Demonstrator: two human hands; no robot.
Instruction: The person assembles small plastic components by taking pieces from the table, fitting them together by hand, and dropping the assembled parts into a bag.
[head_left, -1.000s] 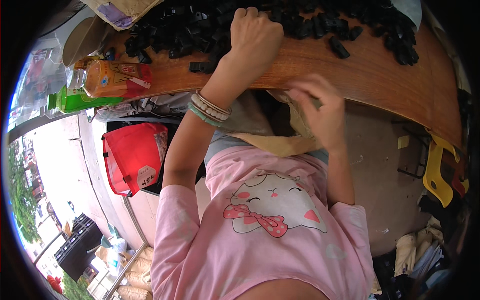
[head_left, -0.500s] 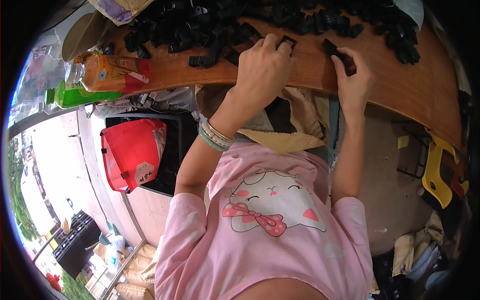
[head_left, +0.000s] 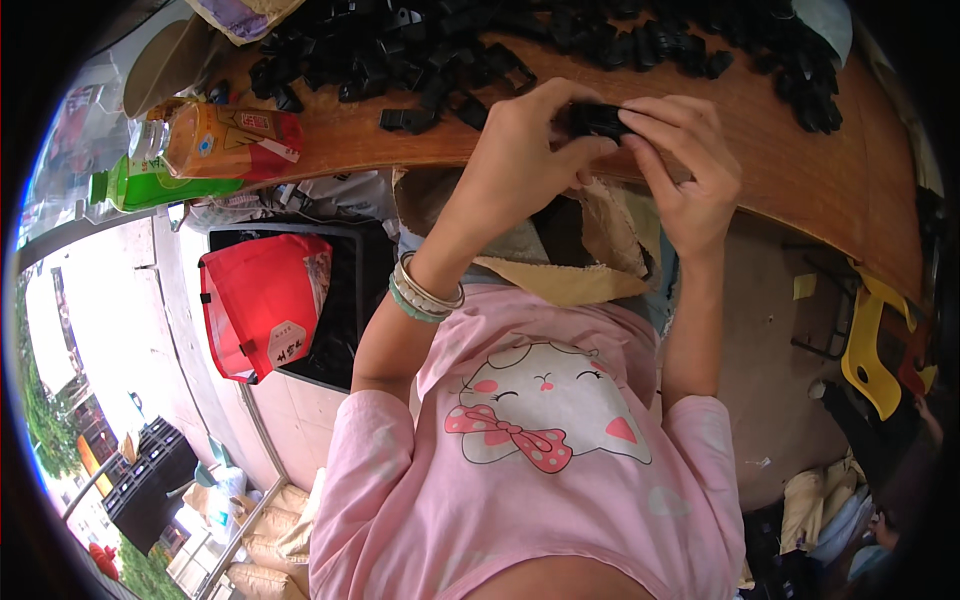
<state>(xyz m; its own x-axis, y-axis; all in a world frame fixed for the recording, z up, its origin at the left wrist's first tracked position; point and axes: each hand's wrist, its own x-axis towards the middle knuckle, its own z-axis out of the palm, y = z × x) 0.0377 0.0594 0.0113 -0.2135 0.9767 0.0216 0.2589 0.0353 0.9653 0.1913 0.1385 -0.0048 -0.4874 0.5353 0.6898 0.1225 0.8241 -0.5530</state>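
Just above the table's near edge, my left hand (head_left: 535,140) and my right hand (head_left: 690,165) meet around black plastic buckle parts (head_left: 598,121). The left fingers close on their left side, while the right thumb and fingertips pinch their right end. Fingers cover much of them, so I cannot tell whether the parts are joined. Beyond my hands lies a wide heap of similar black plastic pieces (head_left: 400,55) on the wooden table (head_left: 800,185). A few loose pieces (head_left: 408,121) lie closer, left of my left hand.
An orange-labelled bottle (head_left: 235,143) and a green bottle (head_left: 165,188) lie at the table's left. Below the edge, an open brown paper sack (head_left: 560,282) stands before me. A red bag (head_left: 265,305) is to the left, a yellow plastic piece (head_left: 870,350) to the right. A person (head_left: 880,440) shows at the lower right.
My left hand has lifted a black piece off the table. My right hand has moved left with its piece, and the two now meet. A person has come into view at the right.
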